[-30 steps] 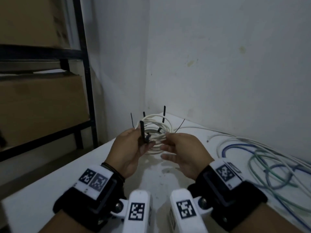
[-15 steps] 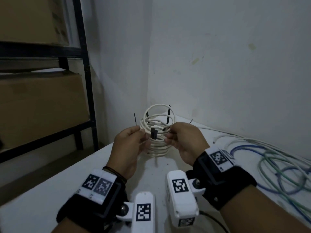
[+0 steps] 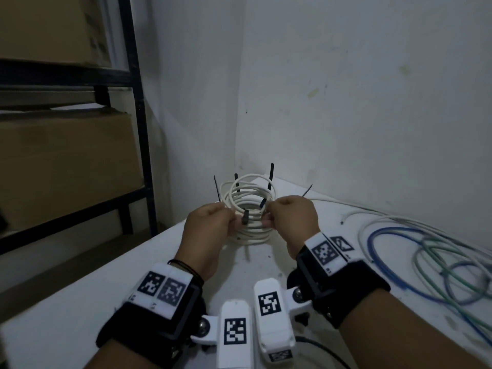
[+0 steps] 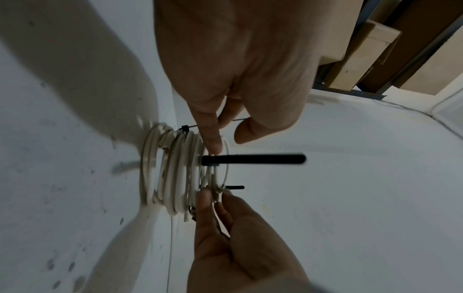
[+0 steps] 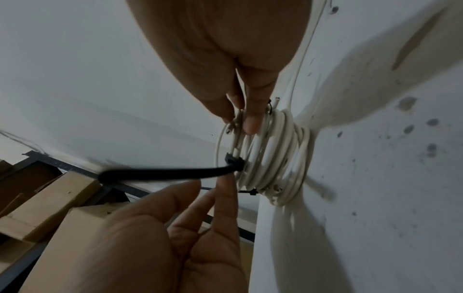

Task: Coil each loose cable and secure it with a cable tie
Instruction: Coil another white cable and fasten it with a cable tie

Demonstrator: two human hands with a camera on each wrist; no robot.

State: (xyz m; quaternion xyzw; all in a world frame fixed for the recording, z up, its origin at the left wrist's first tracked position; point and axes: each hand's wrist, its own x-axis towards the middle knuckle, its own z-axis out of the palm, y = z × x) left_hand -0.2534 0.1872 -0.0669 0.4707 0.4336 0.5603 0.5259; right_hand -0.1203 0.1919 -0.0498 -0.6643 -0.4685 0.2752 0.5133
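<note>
A white cable coil (image 3: 250, 209) is held up above the white table (image 3: 80, 302), its opening facing me. My left hand (image 3: 231, 219) grips its left side, and its index finger (image 4: 213, 142) touches the loops beside the head of a thick black cable tie (image 4: 253, 159). My right hand (image 3: 267, 218) pinches the loops on the right side (image 5: 240, 121). The thick tie (image 5: 162, 173) sticks straight out from the coil. Further black ties (image 3: 271, 177) stand up from the coil's far side, and a thin tie tail (image 3: 217, 189) rises above my left hand.
Loose blue, green and white cables (image 3: 426, 251) lie tangled on the table to the right, along the wall. A black metal shelf (image 3: 138, 129) with cardboard boxes (image 3: 66, 166) stands to the left. The coil is close to the wall corner.
Both hands have raised the coil and tipped it from lying flat until it faces me. The thick tie by my left thumb swung from upright to pointing at me.
</note>
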